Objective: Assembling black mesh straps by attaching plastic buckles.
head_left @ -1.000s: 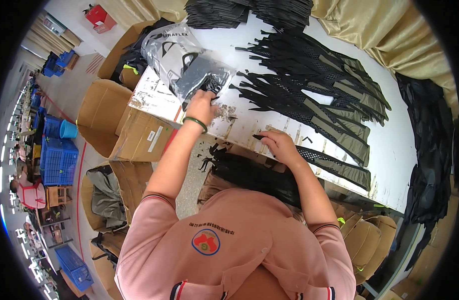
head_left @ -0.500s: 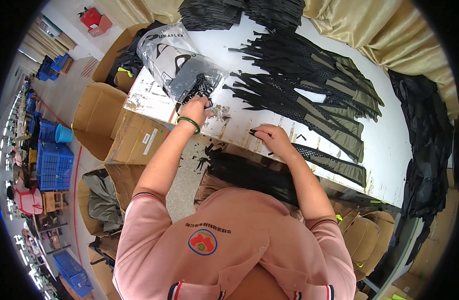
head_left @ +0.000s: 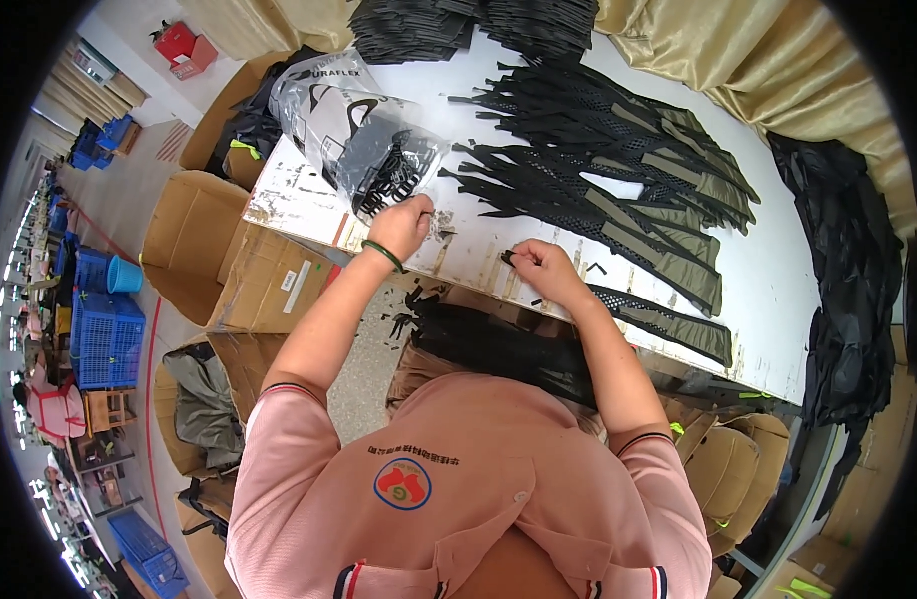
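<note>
My left hand (head_left: 400, 228), a green bangle on its wrist, is closed just off the mouth of a clear plastic bag (head_left: 378, 155). What its fingers hold, if anything, is hidden. Small black plastic buckles (head_left: 390, 185) lie inside the bag near its opening. Over the table's front edge, my right hand (head_left: 546, 273) pinches a black strap end (head_left: 508, 258). A black mesh and olive strap piece (head_left: 668, 324) runs out from under that wrist along the edge. Beyond it, several similar strap pieces (head_left: 618, 170) lie fanned out in overlapping rows.
The white table (head_left: 473, 245) has a worn, scuffed front edge. Stacked black pieces (head_left: 413, 30) stand at its far side. Cardboard boxes (head_left: 194, 230) are on the left, and black fabric (head_left: 498, 344) lies below the edge. Small black bits (head_left: 596, 268) lie beside my right hand.
My left hand has drawn back from the buckles at the bag's mouth, slightly toward me and to the right. My right hand keeps its pinch and has hardly moved.
</note>
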`<action>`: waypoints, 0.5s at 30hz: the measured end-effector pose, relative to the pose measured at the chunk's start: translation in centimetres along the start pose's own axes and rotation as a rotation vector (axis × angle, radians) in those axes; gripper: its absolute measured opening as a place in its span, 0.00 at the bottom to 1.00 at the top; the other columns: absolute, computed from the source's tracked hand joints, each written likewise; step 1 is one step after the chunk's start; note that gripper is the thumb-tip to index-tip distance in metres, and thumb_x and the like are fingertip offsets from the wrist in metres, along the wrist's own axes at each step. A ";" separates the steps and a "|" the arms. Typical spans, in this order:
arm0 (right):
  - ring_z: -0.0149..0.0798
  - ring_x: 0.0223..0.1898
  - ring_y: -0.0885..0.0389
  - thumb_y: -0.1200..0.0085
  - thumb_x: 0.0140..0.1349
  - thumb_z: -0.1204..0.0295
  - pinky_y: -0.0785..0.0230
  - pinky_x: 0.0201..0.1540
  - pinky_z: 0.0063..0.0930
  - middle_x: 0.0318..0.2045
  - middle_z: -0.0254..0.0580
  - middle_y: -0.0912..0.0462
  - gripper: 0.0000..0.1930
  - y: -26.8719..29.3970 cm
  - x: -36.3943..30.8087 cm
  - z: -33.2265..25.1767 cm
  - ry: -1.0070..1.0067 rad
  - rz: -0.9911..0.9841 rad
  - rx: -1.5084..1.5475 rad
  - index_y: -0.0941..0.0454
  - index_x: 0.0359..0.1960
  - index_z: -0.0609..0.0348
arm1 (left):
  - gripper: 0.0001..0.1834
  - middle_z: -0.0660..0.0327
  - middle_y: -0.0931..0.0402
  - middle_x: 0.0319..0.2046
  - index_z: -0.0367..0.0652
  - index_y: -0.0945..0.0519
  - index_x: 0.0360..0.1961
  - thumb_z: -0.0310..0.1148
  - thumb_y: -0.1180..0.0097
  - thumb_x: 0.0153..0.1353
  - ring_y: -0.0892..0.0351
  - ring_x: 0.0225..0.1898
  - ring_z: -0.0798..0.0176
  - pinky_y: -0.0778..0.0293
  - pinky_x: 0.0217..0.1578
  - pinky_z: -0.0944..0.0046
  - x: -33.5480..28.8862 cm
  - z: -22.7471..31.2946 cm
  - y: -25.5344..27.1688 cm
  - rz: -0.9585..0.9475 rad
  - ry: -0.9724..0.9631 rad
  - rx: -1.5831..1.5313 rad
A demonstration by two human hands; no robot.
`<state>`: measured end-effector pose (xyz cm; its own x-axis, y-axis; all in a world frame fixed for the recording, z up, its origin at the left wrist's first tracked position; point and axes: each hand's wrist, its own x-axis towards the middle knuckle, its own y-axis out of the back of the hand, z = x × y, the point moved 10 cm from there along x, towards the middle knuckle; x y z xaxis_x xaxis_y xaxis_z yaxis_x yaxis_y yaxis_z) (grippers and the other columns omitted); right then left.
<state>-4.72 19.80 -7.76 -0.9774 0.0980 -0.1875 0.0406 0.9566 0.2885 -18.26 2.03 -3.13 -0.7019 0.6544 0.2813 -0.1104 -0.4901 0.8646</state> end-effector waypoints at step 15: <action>0.20 0.23 0.33 0.48 0.60 0.73 0.40 0.28 0.14 0.23 0.27 0.26 0.05 -0.2 -3.9 -2.4 -0.119 -0.264 0.441 0.23 0.32 0.62 | 0.08 0.64 0.25 0.32 0.42 0.29 0.40 0.26 0.47 0.60 0.25 0.30 0.70 0.29 0.32 0.71 -4.2 12.5 -6.7 -0.707 0.422 -1.717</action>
<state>-1.47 18.56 -4.82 -0.9366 -0.1563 -0.3136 -0.0955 0.9750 -0.2006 -5.75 9.78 -4.85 -0.2947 0.9291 -0.2236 -0.7077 -0.3694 -0.6022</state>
